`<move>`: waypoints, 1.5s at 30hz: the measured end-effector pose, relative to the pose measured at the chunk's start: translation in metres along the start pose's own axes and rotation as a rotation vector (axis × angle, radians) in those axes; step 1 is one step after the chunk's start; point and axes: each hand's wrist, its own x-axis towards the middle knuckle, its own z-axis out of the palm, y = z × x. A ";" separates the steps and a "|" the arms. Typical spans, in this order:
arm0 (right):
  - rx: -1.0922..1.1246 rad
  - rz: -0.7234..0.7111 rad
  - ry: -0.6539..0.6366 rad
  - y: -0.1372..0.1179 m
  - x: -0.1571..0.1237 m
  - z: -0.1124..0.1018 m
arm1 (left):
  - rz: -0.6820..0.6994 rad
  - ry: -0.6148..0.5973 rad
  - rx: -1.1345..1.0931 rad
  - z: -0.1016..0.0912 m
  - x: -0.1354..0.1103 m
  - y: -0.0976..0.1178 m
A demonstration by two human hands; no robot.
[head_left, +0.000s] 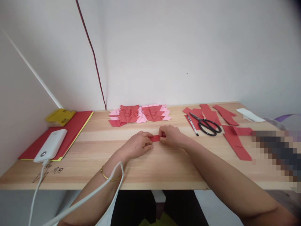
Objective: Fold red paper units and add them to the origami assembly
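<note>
A small strip of red paper (155, 138) lies between my two hands, low over the middle of the wooden table. My left hand (140, 143) has its fingertips closed on the strip's left end. At the right end, my right hand (171, 136) pinches it with curled fingers. The fingers cover both ends, so only the strip's middle shows. Behind my hands, by the wall, rest rows of folded red paper pieces (129, 113) and folded pink paper pieces (142, 118).
Black-handled scissors (207, 125) and a pen (192, 125) lie on red paper scraps (237, 146) at right. A white power bank (52, 144) with a cable sits on red sheets (77, 128) at left, near a yellow packet (61, 117). A pixelated patch covers the right edge.
</note>
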 end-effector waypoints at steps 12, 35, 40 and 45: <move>0.008 -0.001 -0.022 0.001 -0.001 -0.002 | 0.004 0.002 -0.003 -0.001 -0.001 0.000; -0.022 -0.028 -0.058 0.001 0.000 -0.009 | -0.010 0.010 -0.039 -0.007 -0.004 -0.010; 0.026 -0.023 -0.050 0.003 -0.001 -0.009 | -0.091 0.117 0.073 0.000 0.002 -0.010; 0.034 -0.049 -0.045 0.004 -0.002 -0.010 | -0.170 0.170 0.106 0.003 0.002 -0.015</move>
